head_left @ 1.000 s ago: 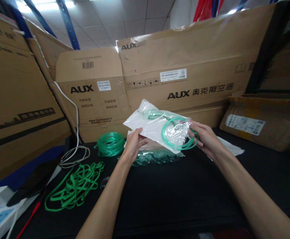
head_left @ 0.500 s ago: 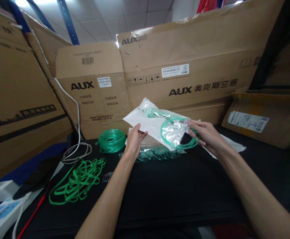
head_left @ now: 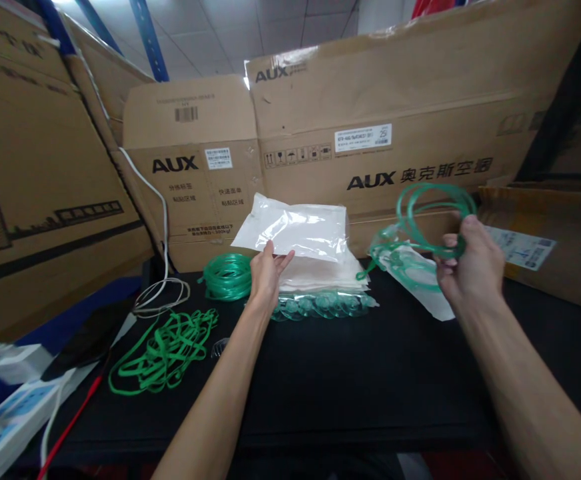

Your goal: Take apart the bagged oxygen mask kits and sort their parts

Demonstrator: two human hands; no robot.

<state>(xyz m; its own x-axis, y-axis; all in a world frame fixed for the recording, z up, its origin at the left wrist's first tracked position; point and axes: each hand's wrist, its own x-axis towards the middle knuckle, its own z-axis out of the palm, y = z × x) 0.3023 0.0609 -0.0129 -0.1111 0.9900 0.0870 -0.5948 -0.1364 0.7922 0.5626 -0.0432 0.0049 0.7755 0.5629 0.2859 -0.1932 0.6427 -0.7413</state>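
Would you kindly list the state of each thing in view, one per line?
Plastic bag: lifted, pinched by left hand.
Green tubing coil with mask: out of the bag, held up in right hand.
Stack of bags: lying flat on the table.
Green straps: loose, tangled.
Second tubing coil: coiled, lying on the table.

Two bare forearms come up from the bottom edge, no sleeves in view, no gloves, no watch, rings or wristbands. Left hand (head_left: 266,277) is slim w/ long fingers and short nails; right hand (head_left: 470,267) shows its back and knuckles. Both arms are lean, wrists narrow, nothing worn as far up as the frame shows.
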